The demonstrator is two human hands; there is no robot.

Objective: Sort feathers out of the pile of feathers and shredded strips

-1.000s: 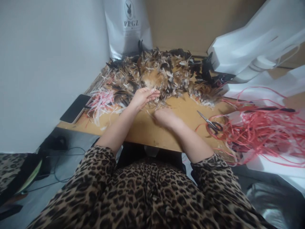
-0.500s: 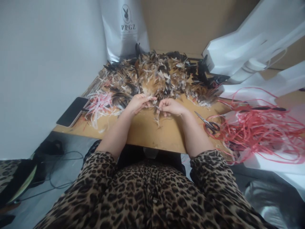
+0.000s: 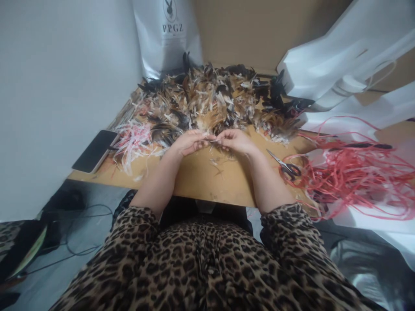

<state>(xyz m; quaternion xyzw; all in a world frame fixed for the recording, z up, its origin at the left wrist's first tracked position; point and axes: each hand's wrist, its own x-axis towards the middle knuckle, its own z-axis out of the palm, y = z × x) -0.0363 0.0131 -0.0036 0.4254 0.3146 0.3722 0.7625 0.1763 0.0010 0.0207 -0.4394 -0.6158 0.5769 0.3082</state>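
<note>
A big heap of brown, black and white feathers (image 3: 210,97) covers the far half of the wooden table (image 3: 207,181). My left hand (image 3: 189,141) and my right hand (image 3: 236,140) meet at the heap's near edge, fingertips pinched together on a thin pale feather (image 3: 212,139) stretched between them. A few loose feather bits (image 3: 218,166) lie on the table just below my hands. Both sleeves are leopard print.
Scissors (image 3: 285,164) lie right of my right hand beside a tangle of red string (image 3: 350,172). Pink and white strips (image 3: 136,140) and a dark phone (image 3: 95,151) sit at the left. A silver bag (image 3: 168,34) stands behind; white bags (image 3: 343,60) are at the right.
My right hand rose from the table near the front edge to meet my left hand at the heap. Both hands now pinch the same feather.
</note>
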